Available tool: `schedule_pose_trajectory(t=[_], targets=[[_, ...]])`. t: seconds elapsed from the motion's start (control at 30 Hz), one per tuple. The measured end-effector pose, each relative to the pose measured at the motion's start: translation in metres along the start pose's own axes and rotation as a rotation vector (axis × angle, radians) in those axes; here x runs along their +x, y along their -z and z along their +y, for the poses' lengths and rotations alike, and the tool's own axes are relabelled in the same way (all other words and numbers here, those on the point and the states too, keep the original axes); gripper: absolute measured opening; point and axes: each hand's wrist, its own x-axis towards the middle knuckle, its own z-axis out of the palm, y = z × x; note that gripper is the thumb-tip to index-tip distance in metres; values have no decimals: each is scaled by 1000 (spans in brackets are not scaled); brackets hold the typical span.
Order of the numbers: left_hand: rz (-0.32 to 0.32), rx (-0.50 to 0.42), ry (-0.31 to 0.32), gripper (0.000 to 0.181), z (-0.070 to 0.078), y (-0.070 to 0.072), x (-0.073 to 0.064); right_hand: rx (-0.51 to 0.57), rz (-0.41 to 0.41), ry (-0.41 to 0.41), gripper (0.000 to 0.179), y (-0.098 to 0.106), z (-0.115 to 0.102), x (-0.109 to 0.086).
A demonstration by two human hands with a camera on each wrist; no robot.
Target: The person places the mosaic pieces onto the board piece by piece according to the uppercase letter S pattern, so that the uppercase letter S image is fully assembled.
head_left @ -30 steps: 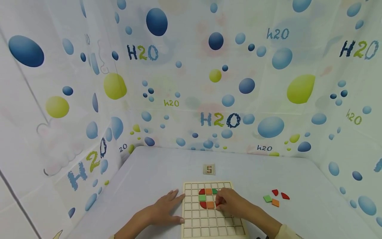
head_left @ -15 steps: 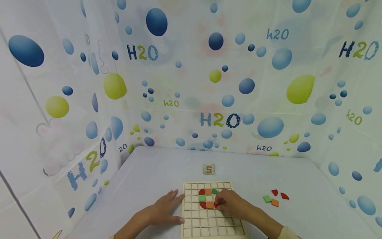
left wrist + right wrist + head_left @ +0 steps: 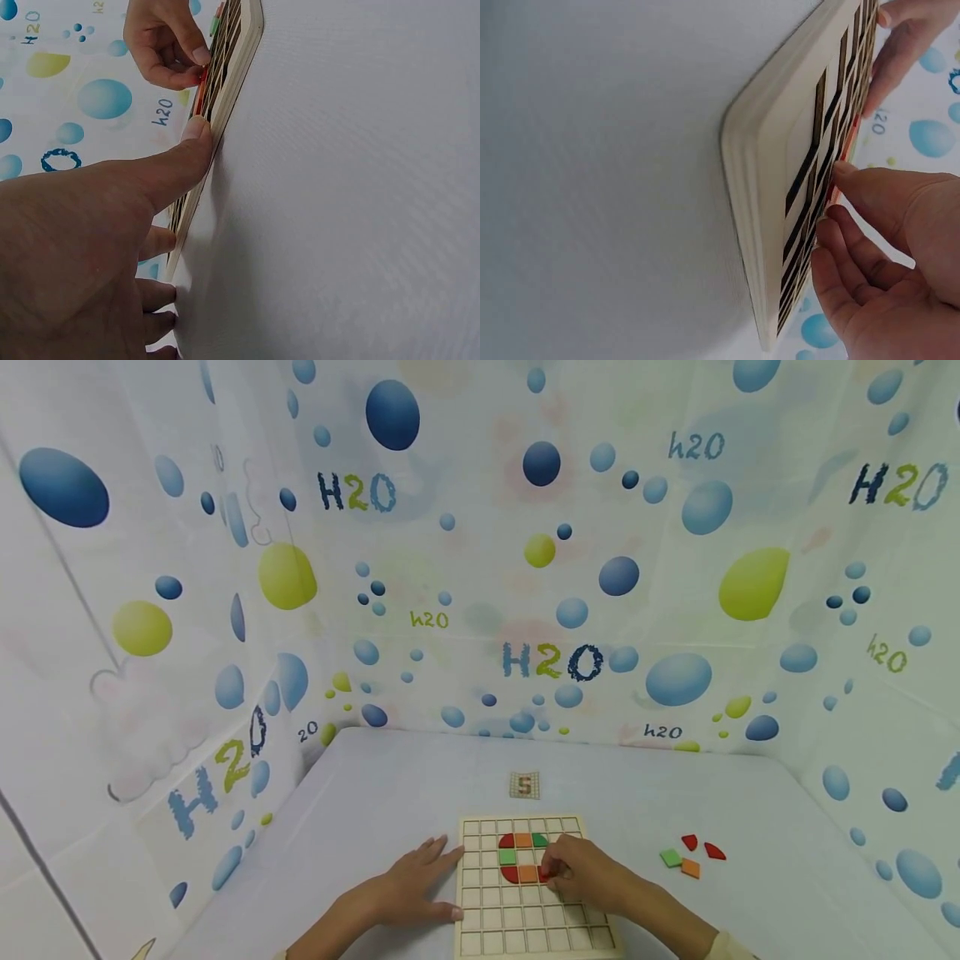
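Observation:
A wooden grid board (image 3: 491, 920) lies in front of me. Several red, orange and green pieces sit in its cells as a partial ring, including an orange square (image 3: 528, 874) and a light green square (image 3: 508, 857). My right hand (image 3: 581, 870) pinches a small red piece (image 3: 543, 877) low over a cell to the right of the orange square; the fingers partly hide it. My left hand (image 3: 408, 887) lies spread at the board's left side, with thumb and fingertips against the edge. In the left wrist view its thumb (image 3: 196, 133) presses on the board's rim.
Loose pieces lie on the white cloth to the right: two red curved ones (image 3: 715, 851), a green square (image 3: 671, 858) and an orange square (image 3: 691, 868). Behind the board is a small pattern card (image 3: 524, 785). A printed curtain (image 3: 480, 568) surrounds the table.
The right fingers have shifted slightly with the red piece, which now shows more beside the orange square. The left hand stays in place.

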Motion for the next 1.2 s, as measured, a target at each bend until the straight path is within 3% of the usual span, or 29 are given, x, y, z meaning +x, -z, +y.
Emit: schedule_pose_trajectory(t=[0.23,0.43,0.73,0.93,1.2], targets=[[-4,14,3,94,1,1,1,-23,85,-50,8,19,11,-14],[-8,12,8,94,0,2,1,-26,165,-97,22,47,36,-41],[-15,13,-5,94,-1,2,1,-95,190,-343,36,85,68,-85],[-13,22,-9,94,-1,3,2,-88,182,-433,41,95,80,-97],[-20,-1,-1,94,-1,2,3,-69,155,-377,36,92,95,-105]])
